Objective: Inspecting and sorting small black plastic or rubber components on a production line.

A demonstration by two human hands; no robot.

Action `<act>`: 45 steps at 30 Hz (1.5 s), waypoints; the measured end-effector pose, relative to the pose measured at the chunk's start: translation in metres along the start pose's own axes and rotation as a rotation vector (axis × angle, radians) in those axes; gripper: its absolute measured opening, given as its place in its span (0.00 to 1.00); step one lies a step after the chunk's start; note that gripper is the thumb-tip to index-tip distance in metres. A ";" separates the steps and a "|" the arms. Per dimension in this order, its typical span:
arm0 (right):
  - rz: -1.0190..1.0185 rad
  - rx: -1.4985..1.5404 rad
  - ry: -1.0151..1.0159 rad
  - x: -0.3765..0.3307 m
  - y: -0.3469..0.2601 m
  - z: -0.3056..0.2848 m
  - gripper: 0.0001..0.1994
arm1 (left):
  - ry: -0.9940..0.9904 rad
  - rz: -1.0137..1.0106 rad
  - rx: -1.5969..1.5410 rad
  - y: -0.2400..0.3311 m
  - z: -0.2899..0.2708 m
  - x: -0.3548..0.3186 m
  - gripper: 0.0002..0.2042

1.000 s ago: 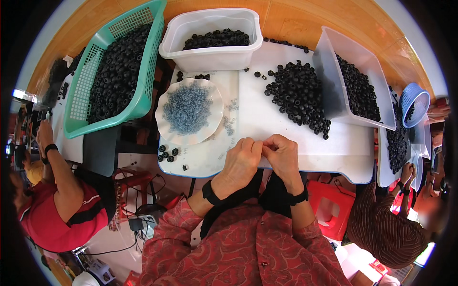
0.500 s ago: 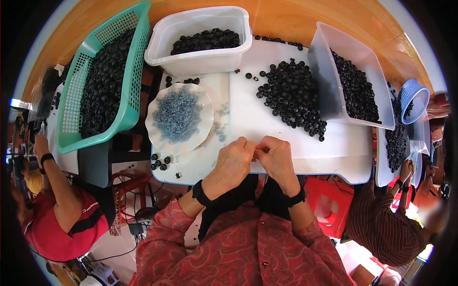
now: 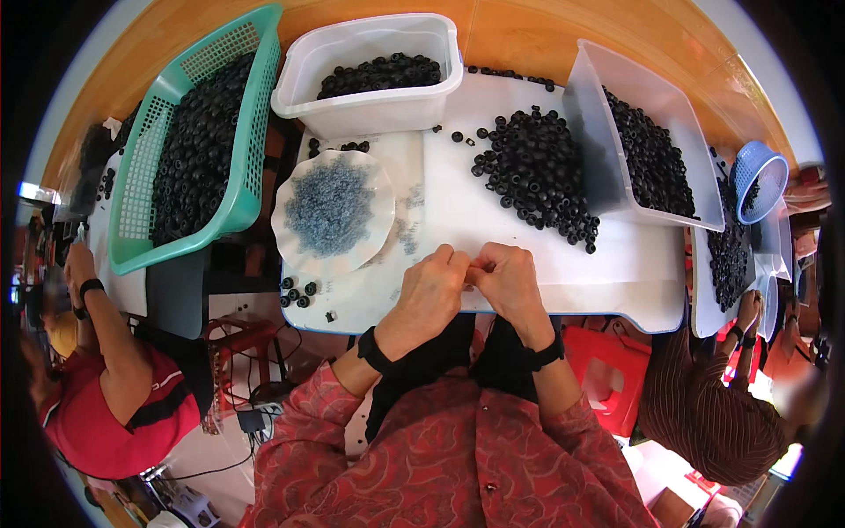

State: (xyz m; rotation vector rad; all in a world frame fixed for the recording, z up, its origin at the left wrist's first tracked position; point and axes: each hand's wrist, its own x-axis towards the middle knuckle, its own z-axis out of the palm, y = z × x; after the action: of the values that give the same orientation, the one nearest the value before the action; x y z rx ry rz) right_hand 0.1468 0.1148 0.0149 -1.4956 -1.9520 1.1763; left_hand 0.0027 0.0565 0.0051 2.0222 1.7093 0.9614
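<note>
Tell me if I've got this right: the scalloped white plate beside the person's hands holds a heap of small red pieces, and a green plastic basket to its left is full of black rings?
Not quite. In the head view the small pieces heaped on the scalloped white plate are blue-grey, not red. The rest holds: the green plastic basket to its left is full of black rings.

The left hand (image 3: 431,295) and right hand (image 3: 509,280) are drifting slightly leftward along the near counter (image 3: 616,264) edge, fingers (image 3: 465,264) remaining pinched together. The green basket (image 3: 189,150) and scalloped plate (image 3: 333,213) are sliding leftward in view as the head turns.
</note>
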 end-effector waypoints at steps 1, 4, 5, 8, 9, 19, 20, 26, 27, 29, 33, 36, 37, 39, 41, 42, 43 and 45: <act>-0.026 0.005 0.005 0.000 0.002 0.001 0.09 | 0.004 -0.002 0.002 0.000 0.000 -0.001 0.08; -0.039 -0.020 0.024 0.000 0.000 0.003 0.09 | 0.034 -0.016 0.002 0.001 0.002 -0.003 0.08; -0.050 -0.020 0.027 -0.001 0.002 0.004 0.09 | 0.043 -0.011 0.007 0.002 0.003 -0.005 0.08; -0.068 0.031 0.053 -0.011 0.005 0.007 0.08 | 0.017 -0.004 0.072 0.004 0.007 -0.013 0.06; -0.073 0.028 0.072 -0.013 0.005 0.007 0.08 | 0.042 -0.011 0.074 0.005 0.009 -0.015 0.06; -0.225 0.041 0.083 -0.012 0.018 0.009 0.04 | 0.131 -0.021 0.020 0.004 0.008 -0.017 0.07; -0.223 0.043 0.084 -0.012 0.020 0.009 0.04 | 0.129 -0.021 0.020 0.004 0.008 -0.018 0.07; -0.252 0.231 0.147 -0.017 0.018 0.010 0.05 | 0.157 -0.003 0.014 0.003 0.008 -0.020 0.08; -0.296 0.164 0.156 -0.021 0.014 0.010 0.06 | 0.163 -0.012 0.005 0.002 0.008 -0.021 0.09; -0.335 0.095 0.172 -0.026 0.012 0.011 0.07 | 0.164 -0.016 -0.008 0.003 0.008 -0.020 0.09; -0.334 0.007 0.211 -0.030 0.012 0.017 0.11 | 0.157 -0.046 -0.045 0.003 0.006 -0.021 0.10; -0.331 -0.023 0.224 -0.030 0.010 0.017 0.09 | 0.164 -0.054 -0.088 0.001 0.005 -0.020 0.10; -0.328 -0.041 0.222 -0.030 0.010 0.017 0.06 | 0.172 -0.053 -0.125 0.001 0.005 -0.020 0.10; -0.328 -0.049 0.206 -0.029 0.011 0.015 0.05 | 0.190 -0.062 -0.138 0.001 0.005 -0.020 0.10; -0.329 -0.058 0.191 -0.029 0.011 0.015 0.04 | 0.210 -0.070 -0.150 0.000 0.005 -0.019 0.10; -0.336 -0.069 0.206 -0.030 0.010 0.017 0.03 | 0.213 -0.062 -0.160 -0.001 0.006 -0.020 0.10; -0.342 -0.077 0.219 -0.031 0.009 0.018 0.02 | 0.216 -0.056 -0.170 -0.002 0.006 -0.021 0.11; -0.398 -0.095 0.236 -0.031 0.009 0.019 0.03 | 0.224 -0.079 -0.219 -0.004 0.006 -0.022 0.11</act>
State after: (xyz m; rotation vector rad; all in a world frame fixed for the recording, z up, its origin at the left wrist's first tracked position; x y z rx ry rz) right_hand 0.1482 0.0798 0.0017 -1.1529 -2.0365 0.7136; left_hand 0.0024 0.0371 -0.0082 1.7500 1.6928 1.3269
